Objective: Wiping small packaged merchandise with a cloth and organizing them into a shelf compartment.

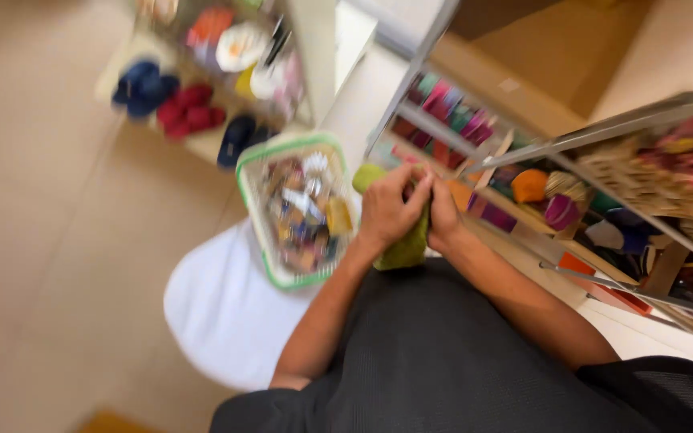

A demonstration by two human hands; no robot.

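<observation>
Frame is motion-blurred, so fine detail is limited.

Both of my hands are bunched together on one olive-green knitted piece (pixel 404 244), held in the air over my lap, not resting on any surface. Left hand (pixel 388 210) is wrapped over its upper part, fingers curled shut on the fabric. Right hand (pixel 443 215) presses in from the other side, also closed on it; its fingertips are hidden behind the left hand, so I can't tell the exact pinch.

Key relation: the piece's long axis runs roughly top to bottom through the grip. A small lobe sticks out above the left hand, toward the shelves; the larger part hangs below both hands, toward my dark shirt (pixel 459 361). So most of the fabric lies below and between the two grips. The left hand covers more of it and sits nearer the top end.

Around it: a clear tub with a green rim (pixel 244 188), full of small mixed bits, sits just to the left of the left wrist, on a white round seat (pixel 218 313). To the right, a metal-framed shelf (pixel 523 152) holds coloured yarn. Further off, a low shelf with blue and red yarn balls (pixel 190 108).
</observation>
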